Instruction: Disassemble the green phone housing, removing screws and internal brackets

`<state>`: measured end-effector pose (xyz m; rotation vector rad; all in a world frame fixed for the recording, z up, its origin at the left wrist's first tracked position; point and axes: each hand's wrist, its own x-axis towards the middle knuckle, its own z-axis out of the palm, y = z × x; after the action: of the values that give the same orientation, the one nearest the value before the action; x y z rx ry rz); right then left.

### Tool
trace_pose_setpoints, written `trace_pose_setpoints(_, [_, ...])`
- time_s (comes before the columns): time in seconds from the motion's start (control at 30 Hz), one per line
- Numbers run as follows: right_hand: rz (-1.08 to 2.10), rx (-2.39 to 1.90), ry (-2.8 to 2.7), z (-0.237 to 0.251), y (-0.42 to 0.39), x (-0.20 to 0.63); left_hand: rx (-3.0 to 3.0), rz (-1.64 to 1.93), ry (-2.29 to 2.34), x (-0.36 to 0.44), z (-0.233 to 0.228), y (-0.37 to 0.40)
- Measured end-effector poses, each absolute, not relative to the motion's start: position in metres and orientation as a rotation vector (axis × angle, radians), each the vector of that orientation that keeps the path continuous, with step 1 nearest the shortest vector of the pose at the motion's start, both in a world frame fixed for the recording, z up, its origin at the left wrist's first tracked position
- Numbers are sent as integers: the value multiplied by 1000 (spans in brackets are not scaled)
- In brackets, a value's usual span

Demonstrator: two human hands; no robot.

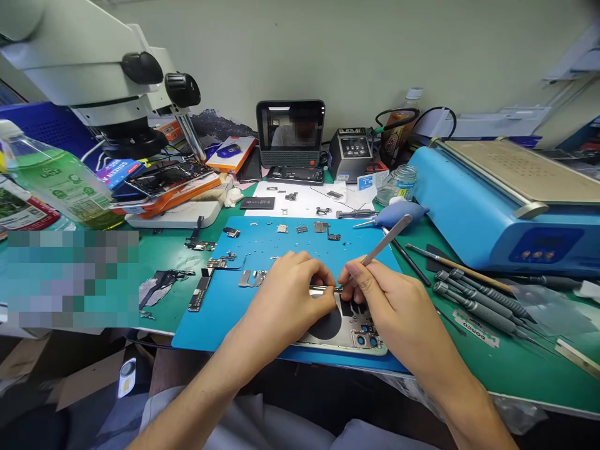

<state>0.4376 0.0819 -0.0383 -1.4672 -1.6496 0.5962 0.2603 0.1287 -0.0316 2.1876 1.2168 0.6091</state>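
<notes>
An opened phone housing (349,331), with a black round patch and camera lenses at its near right corner, lies at the front of the blue mat (210,331). My left hand (290,290) grips the far edge of this housing, thumb and fingers closed about the rim. In my right hand (391,297) is a pair of metal tweezers (387,239), slanting up to the right. Their tips point down at the same rim, beside my left fingertips, and are hidden by my fingers. A thin flex cable part (246,279) rests left of my left hand.
Small phone parts and screws are spread over the mat, with a circuit board (199,292) at its left. A blue air blower (398,214) stands behind my right hand. Screwdrivers (478,306) and a razor blade (475,329) lie right. A microscope (107,75) overhangs the left.
</notes>
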Motion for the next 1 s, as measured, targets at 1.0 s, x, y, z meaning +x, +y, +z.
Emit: trace_pose_setpoints(1.0, [582,-1559,-1157,-39,81,444,2942,489,868,264,-16,161])
